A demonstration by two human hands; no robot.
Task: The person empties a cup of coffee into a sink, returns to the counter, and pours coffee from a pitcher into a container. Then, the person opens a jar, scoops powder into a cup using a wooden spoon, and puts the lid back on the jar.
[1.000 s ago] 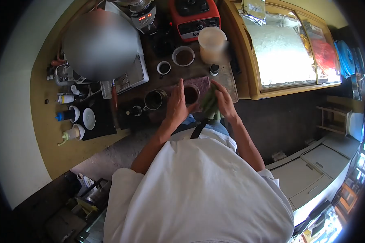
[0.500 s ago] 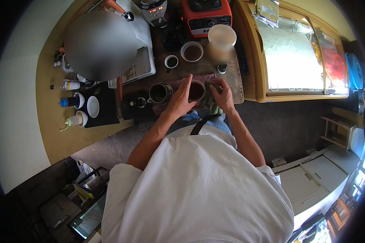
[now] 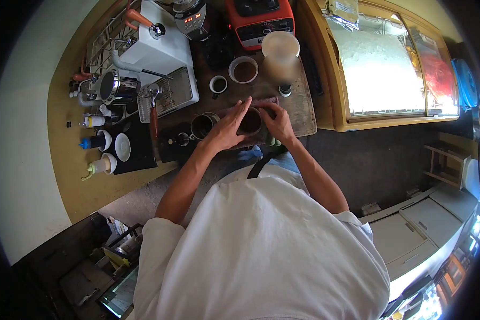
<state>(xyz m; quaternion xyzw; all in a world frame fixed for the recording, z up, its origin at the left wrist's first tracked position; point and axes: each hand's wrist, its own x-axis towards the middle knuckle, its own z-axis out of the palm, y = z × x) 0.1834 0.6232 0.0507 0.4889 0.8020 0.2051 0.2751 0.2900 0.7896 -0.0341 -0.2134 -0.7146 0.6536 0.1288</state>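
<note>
A round cup [image 3: 250,124], dark brown inside, stands on the dark reddish cloth [image 3: 269,101] between my two hands. My left hand [image 3: 229,129] is curved against the cup's left side, fingers long and thumb toward me. At the cup's right rim are the bent fingers of my right hand [image 3: 278,122]. A bit of green cloth [image 3: 272,141] shows below that hand; the rest is hidden under it, and the grip is partly covered. Just left of my left hand sits a metal pitcher [image 3: 201,126].
Behind my hands are a small white cup [image 3: 217,84], a tub of brown contents [image 3: 244,70] and a pale lidded container [image 3: 280,48]. An espresso machine [image 3: 168,45] stands left, a red appliance [image 3: 261,24] at the back, a glass-fronted cabinet [image 3: 389,80] right.
My right hand has moved left onto the cup's rim, and less green cloth shows. My left hand stays at the cup. The view has shifted slightly; the blur over the espresso machine is gone.
</note>
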